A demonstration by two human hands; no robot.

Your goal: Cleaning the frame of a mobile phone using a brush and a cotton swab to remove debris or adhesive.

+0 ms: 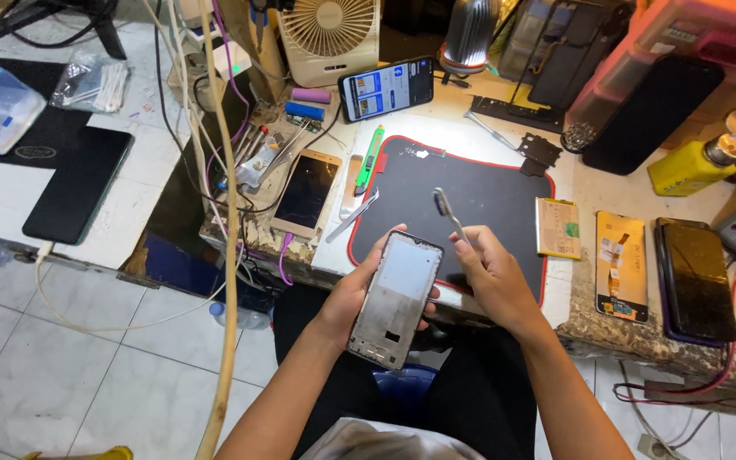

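Phone frame [395,300], silver and stripped, sits over the lap just off the bench's near edge, the left hand [359,294] wrapped around its sides. Far left, a dark phone [78,183] lies flat near the white table's rim, with open tiled floor below. A gold phone [307,192] rests at the bench's crumbling corner. Right of the frame, the right hand [491,277] pinches a toothbrush [449,213], bristles up, over the black mat [470,204]. Farther right, a yellow bottle [692,166] holds what may be liquid
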